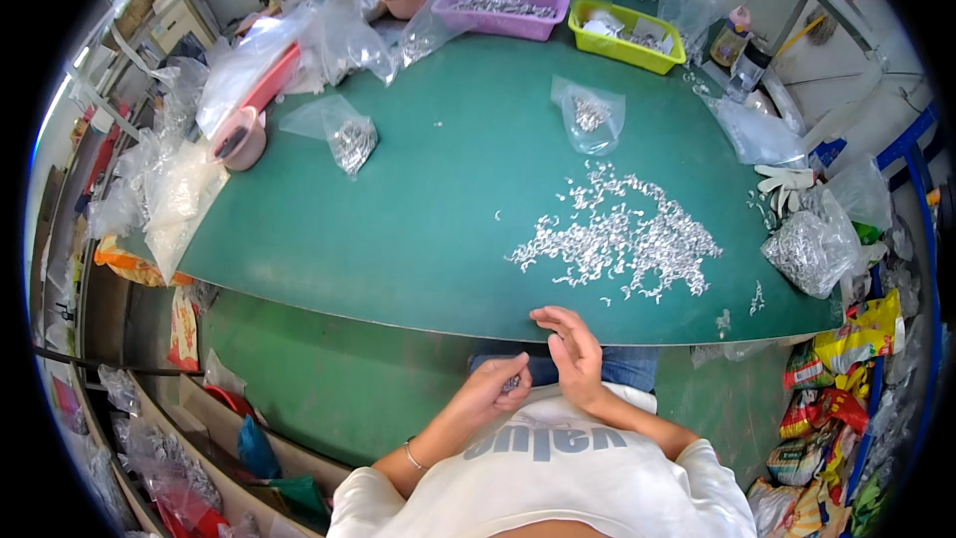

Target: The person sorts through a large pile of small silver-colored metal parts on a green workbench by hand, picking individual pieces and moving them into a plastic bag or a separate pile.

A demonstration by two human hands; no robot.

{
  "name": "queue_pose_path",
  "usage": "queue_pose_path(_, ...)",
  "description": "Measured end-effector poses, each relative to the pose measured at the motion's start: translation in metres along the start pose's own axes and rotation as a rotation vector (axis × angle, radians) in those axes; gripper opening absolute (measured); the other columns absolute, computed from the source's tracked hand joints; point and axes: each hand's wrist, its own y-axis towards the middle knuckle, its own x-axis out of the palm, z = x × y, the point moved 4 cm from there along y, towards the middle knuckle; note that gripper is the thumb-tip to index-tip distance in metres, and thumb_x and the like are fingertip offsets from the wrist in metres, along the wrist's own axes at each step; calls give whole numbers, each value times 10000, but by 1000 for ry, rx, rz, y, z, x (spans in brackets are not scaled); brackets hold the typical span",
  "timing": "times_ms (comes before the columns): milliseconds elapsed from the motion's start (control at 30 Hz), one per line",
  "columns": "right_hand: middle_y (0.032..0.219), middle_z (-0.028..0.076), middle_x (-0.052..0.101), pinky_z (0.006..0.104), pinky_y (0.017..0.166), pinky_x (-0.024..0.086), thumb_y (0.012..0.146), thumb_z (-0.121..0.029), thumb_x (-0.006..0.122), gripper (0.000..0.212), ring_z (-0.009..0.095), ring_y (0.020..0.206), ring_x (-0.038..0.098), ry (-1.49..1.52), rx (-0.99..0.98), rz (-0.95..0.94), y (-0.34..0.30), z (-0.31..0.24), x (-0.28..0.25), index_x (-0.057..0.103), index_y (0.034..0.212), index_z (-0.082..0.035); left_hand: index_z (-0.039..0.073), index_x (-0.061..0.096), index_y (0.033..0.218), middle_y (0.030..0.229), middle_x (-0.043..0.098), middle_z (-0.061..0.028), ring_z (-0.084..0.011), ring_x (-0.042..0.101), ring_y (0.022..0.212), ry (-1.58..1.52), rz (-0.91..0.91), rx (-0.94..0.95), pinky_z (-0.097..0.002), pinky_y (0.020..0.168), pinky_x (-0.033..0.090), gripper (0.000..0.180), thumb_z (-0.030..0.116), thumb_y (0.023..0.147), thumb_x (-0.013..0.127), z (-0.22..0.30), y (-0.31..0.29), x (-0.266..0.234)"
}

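Pieces of silvery, crescent-like metal [665, 237] lay loosely spread on the green, broad, smooth tabletop [398, 209], just beyond the right hand [576, 357] and partly to its right. That hand was open, its fingers extended at the table's near edge (whether they touched it, I could not tell). Lower and to the left, the left hand [495, 388] was curled around a small silvery clump [512, 383], the table edge between it and the spread. Beyond sat a clear plastic bag [597, 144], then a purple rectangular plastic basket [508, 26] and a yellow-green plastic basket [627, 53].
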Motion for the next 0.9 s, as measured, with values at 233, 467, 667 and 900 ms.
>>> queue_pose_path(233, 1262, 137, 500, 371, 976, 441, 1012, -100, 456, 360, 238, 1157, 536, 461, 183, 412, 27, 0, -45, 394, 1351, 5, -50, 539, 1119, 861, 550, -79, -124, 503, 684, -162, 207, 311, -232, 503, 410, 238, 130, 1003, 435, 94, 74, 69)
queue_pose_path(467, 1229, 158, 491, 392, 952, 446, 1014, -126, 425, 369, 278, 1104, 542, 640, 194, 514, 21, -15, -96, 381, 1344, 33, -59, 452, 1229, 1106, 520, -206, -333, 569, 980, -246, 375, 533, -490, 946, 484, 319, 101, 979, 335, 233, 229, 63)
queue_pose_path(667, 1222, 169, 504, 385, 945, 454, 1023, -149, 418, 342, 276, 1094, 551, 709, 196, 554, 18, -5, -137, 408, 1311, 35, 20, 298, 1434, 1485, 223, -244, -424, 345, 1318, -143, 434, 673, -611, 1141, 187, 469, 187, 996, 286, 266, 254, 140)
queue_pose_path(900, 1133, 151, 588, 357, 930, 466, 996, -107, 491, 237, 230, 1049, 581, 366, 189, 383, 17, -7, -172, 536, 1174, 44, 1, 415, 1390, 1400, 448, -209, -332, 522, 1239, 449, 385, 759, -427, 1041, 423, 423, 98, 978, 414, 242, 223, 113)
